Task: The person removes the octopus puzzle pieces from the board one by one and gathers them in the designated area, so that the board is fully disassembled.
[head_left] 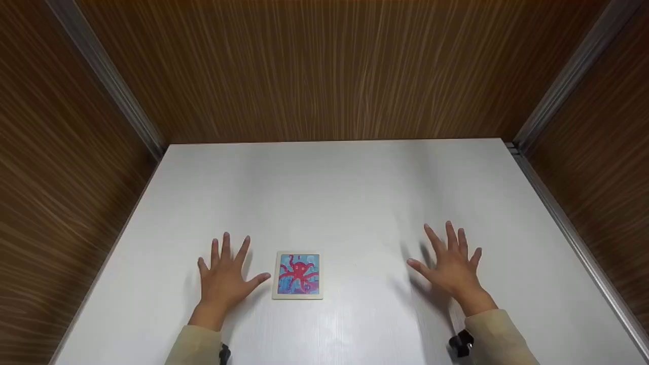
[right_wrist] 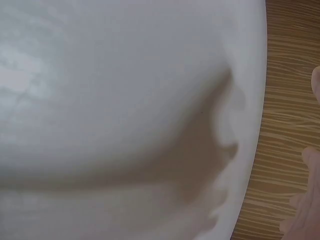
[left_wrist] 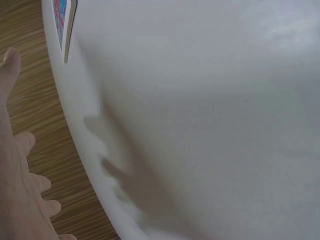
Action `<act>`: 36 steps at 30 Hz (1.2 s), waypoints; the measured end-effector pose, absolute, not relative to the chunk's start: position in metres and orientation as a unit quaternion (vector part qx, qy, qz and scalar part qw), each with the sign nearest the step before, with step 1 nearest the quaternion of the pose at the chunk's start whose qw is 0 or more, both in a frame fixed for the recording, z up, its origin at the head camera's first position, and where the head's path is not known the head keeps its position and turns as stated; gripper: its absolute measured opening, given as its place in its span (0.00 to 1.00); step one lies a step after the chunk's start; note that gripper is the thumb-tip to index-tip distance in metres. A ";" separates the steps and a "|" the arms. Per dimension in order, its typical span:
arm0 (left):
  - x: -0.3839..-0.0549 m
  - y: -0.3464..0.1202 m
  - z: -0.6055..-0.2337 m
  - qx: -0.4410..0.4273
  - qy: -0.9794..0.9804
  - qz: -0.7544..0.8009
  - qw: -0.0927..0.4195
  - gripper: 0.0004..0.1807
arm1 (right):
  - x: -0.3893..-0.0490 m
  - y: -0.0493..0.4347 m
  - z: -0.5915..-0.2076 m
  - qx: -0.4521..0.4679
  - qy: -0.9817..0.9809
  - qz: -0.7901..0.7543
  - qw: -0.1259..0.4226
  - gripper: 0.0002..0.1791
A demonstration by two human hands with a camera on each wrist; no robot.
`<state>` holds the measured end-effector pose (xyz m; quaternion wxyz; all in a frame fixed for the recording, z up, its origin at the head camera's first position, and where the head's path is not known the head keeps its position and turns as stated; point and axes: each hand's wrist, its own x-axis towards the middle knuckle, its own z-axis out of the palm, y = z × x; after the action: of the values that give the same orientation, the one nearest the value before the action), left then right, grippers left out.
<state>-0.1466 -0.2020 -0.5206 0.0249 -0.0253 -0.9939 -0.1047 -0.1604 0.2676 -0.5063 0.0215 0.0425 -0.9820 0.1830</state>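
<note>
A small, nearly square picture puzzle (head_left: 298, 275) in a pale frame lies flat on the white table, showing a red octopus on blue and purple. Just left of it, my left hand (head_left: 224, 281) is held with fingers spread, the thumb tip close to the frame's left edge. My right hand (head_left: 451, 268) is well to the right, its fingers also spread and holding nothing; it casts a shadow on the table. In the left wrist view, a corner of the puzzle (left_wrist: 65, 25) shows at the top left. The right wrist view catches only part of the right hand (right_wrist: 307, 205) at its edge.
The white table (head_left: 329, 192) is bounded by a brown wood-grain panel (head_left: 324, 71) at the back. Similar panels stand at the left (head_left: 61, 177) and right (head_left: 598, 152), with grey metal strips (head_left: 573, 66) at the corners. A black object (head_left: 461, 343) sits by the right sleeve.
</note>
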 end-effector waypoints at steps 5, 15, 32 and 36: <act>-0.146 -0.200 -0.522 -0.036 -0.994 -0.098 0.022 0.55 | -0.164 0.262 -0.507 0.046 -0.981 0.187 0.018 0.52; -0.140 -0.193 -0.521 -0.058 -0.993 -0.103 0.022 0.52 | -0.172 0.245 -0.508 0.064 -0.976 0.208 0.017 0.51; -0.130 -0.187 -0.528 -0.098 -0.989 -0.115 0.004 0.51 | -0.185 0.200 -0.512 0.096 -0.962 0.254 0.027 0.51; -0.129 -0.186 -0.529 -0.110 -0.987 -0.116 0.003 0.51 | -0.188 0.186 -0.511 0.106 -0.959 0.261 0.024 0.51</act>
<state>-0.1292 -0.1859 -0.5289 0.0030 -0.1097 -0.9872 -0.1159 -0.1880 0.1865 -0.5109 0.0245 0.1056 -0.9593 0.2609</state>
